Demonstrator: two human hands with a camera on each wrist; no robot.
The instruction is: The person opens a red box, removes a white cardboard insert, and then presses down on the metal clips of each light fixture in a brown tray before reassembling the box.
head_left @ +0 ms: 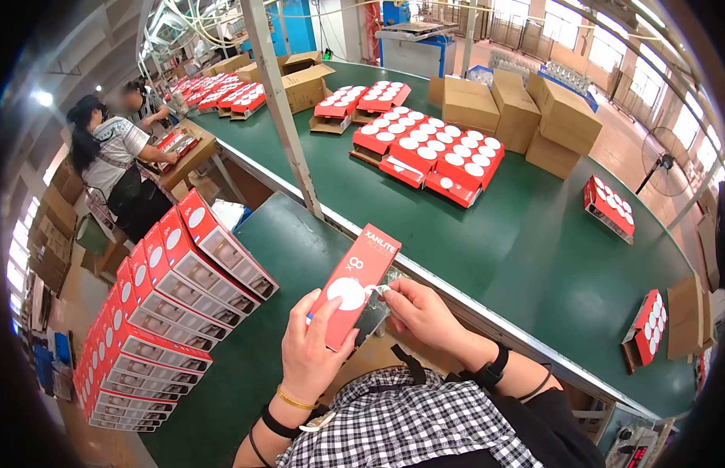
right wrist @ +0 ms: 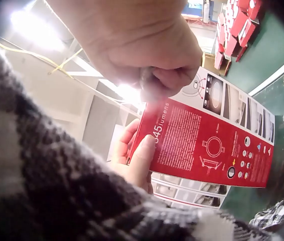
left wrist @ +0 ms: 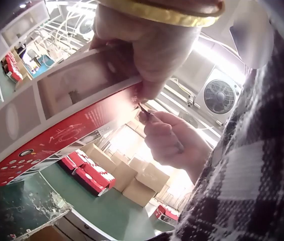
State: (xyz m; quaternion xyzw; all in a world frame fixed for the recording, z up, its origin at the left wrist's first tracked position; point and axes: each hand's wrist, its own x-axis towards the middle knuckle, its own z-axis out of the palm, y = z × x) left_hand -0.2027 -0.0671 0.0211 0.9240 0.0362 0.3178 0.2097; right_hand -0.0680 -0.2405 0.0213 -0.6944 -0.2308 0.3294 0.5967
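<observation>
My left hand (head_left: 312, 343) grips a red printed light box (head_left: 366, 261), its fingers over the front and its thumb at the lower edge. The box is tilted, with large white lettering and a white disc on its face. At the box's right side, my right hand (head_left: 425, 312) pinches a small white strip (head_left: 380, 289) between thumb and fingertips. From the left wrist, the right hand (left wrist: 169, 140) shows close to the box's end. Dense print and small icons cover the red side (right wrist: 207, 145) facing the right wrist camera.
Similar boxes (head_left: 156, 366) are stacked on the green bench at my left. Across the long green table (head_left: 534, 234) stand several red trays (head_left: 429, 152) with white discs, and brown cartons (head_left: 565, 117). A metal post (head_left: 278, 109) rises by the table edge. Another person (head_left: 117, 160) works at the far left.
</observation>
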